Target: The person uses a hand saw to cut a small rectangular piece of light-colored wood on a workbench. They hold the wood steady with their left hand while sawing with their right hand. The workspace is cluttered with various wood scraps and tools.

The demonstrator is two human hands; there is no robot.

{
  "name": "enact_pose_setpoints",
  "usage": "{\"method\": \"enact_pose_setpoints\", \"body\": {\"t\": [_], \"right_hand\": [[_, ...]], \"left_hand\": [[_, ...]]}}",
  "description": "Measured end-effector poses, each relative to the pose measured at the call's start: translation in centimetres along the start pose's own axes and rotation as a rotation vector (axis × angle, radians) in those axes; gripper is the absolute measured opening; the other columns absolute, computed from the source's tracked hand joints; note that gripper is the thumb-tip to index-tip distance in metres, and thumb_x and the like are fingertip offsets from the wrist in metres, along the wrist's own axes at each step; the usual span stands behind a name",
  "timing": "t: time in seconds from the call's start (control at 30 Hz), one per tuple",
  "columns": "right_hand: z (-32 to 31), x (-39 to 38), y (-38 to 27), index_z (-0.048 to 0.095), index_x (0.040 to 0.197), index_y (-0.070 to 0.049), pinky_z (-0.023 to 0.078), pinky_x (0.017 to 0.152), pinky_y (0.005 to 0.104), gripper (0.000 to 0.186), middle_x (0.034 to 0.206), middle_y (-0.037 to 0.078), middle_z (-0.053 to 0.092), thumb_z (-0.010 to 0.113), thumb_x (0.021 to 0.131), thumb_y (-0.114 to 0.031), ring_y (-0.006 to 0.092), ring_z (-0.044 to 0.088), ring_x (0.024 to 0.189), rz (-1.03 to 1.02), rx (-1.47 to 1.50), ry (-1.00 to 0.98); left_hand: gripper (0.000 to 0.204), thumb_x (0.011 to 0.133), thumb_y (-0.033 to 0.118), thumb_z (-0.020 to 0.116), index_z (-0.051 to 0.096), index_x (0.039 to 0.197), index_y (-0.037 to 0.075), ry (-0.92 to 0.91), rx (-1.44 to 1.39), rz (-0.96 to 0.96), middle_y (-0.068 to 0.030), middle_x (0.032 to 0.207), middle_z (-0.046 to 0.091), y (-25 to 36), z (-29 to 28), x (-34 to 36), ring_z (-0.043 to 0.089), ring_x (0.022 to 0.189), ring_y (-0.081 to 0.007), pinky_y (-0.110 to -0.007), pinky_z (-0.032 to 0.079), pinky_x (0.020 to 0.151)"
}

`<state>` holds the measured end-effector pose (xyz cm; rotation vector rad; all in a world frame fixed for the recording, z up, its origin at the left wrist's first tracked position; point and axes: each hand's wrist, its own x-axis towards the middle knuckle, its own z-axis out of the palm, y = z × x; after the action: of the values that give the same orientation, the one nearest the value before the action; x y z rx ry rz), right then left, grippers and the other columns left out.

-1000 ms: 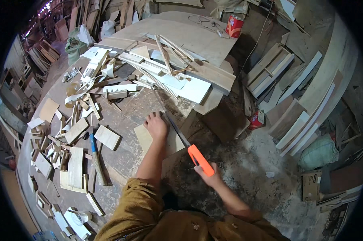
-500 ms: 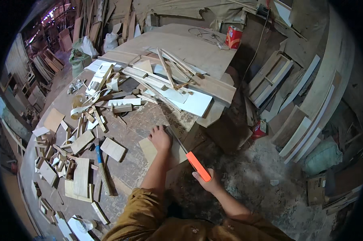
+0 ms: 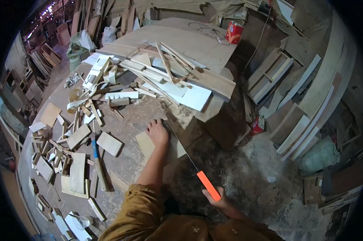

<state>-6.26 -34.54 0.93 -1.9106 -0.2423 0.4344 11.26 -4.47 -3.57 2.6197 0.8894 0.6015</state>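
My right hand [image 3: 218, 197] is closed around the orange handle of a hand saw [image 3: 208, 185]. The thin blade runs up and left from the handle, over a pale wooden board [image 3: 145, 144] at the table's edge. On that board my left hand [image 3: 158, 131] lies pressed down, its fingers apart, close beside the far end of the blade. My left hand and forearm cover the board's middle; part of it shows on either side of them. Whether the teeth are sunk into the wood I cannot make out.
A hammer [image 3: 98, 160] with a blue-marked handle lies left of the board, among heaps of wood offcuts [image 3: 77, 170]. Strips and white panels [image 3: 197, 99] are piled farther back. A red can [image 3: 234, 33] stands at the far corner. Planks [image 3: 310, 120] lean at the right.
The saw has been drawn back toward me, down and to the right, showing more blade between handle and board. My left hand stays on the board; the view has shifted slightly.
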Motion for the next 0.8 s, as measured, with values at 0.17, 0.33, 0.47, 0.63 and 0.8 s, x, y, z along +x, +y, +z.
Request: {"method": "enact_pose_setpoints", "body": {"t": [0.17, 0.33, 0.47, 0.63, 0.8], "right_hand": [[1.0, -0.3, 0.3, 0.060, 0.078, -0.002, 0.042, 0.054, 0.0274, 0.024, 0.063, 0.003, 0.054, 0.072, 0.084, -0.022, 0.0093, 0.050, 0.058, -0.036, -0.020, 0.046], [0.7, -0.8, -1.2, 0.057, 0.092, 0.000, 0.046, 0.060, 0.0280, 0.028, 0.073, 0.006, 0.059, 0.073, 0.082, -0.020, 0.0124, 0.058, 0.065, -0.281, 0.025, 0.058], [0.8, -1.0, -1.1, 0.056, 0.094, 0.000, 0.049, 0.063, 0.0294, 0.028, 0.076, 0.009, 0.062, 0.073, 0.081, -0.018, 0.0150, 0.063, 0.071, -0.313, 0.057, 0.056], [0.8, 1.1, -2.5, 0.063, 0.093, 0.000, 0.047, 0.058, 0.0335, 0.022, 0.069, 0.013, 0.060, 0.070, 0.083, -0.019, 0.0220, 0.062, 0.062, -0.277, -0.157, 0.177], [3.3, 7.9, -2.9, 0.062, 0.084, 0.000, 0.046, 0.056, 0.0360, 0.025, 0.067, 0.015, 0.061, 0.071, 0.082, -0.023, 0.0274, 0.062, 0.061, -0.259, -0.160, 0.170]], "left_hand": [[0.029, 0.075, 0.013, 0.058, 0.064, 0.103, 0.010, 0.039, 0.006, -0.017, -0.0101, 0.107, 0.057, -0.4, 0.2, 0.6, 0.049, 0.110, -0.0281, -0.043, 0.034, 0.094], [0.028, 0.078, 0.013, 0.054, 0.064, 0.104, 0.010, 0.041, 0.033, 0.019, -0.0108, 0.106, 0.059, 0.2, -0.3, 0.4, 0.050, 0.108, -0.0285, -0.043, 0.034, 0.093], [0.025, 0.081, 0.014, 0.052, 0.065, 0.103, 0.011, 0.083, 0.001, 0.024, -0.0104, 0.106, 0.058, -0.7, 0.9, 0.9, 0.050, 0.109, -0.0285, -0.043, 0.035, 0.091], [0.027, 0.079, 0.015, 0.054, 0.063, 0.105, 0.013, 0.025, -0.038, 0.016, -0.0117, 0.106, 0.056, -0.1, -0.1, 0.7, 0.049, 0.107, -0.0291, -0.044, 0.033, 0.092], [0.031, 0.078, 0.015, 0.055, 0.061, 0.109, 0.013, -0.033, -0.013, 0.028, -0.0115, 0.108, 0.055, -0.1, 0.0, 0.9, 0.048, 0.109, -0.0289, -0.044, 0.033, 0.094]]}}
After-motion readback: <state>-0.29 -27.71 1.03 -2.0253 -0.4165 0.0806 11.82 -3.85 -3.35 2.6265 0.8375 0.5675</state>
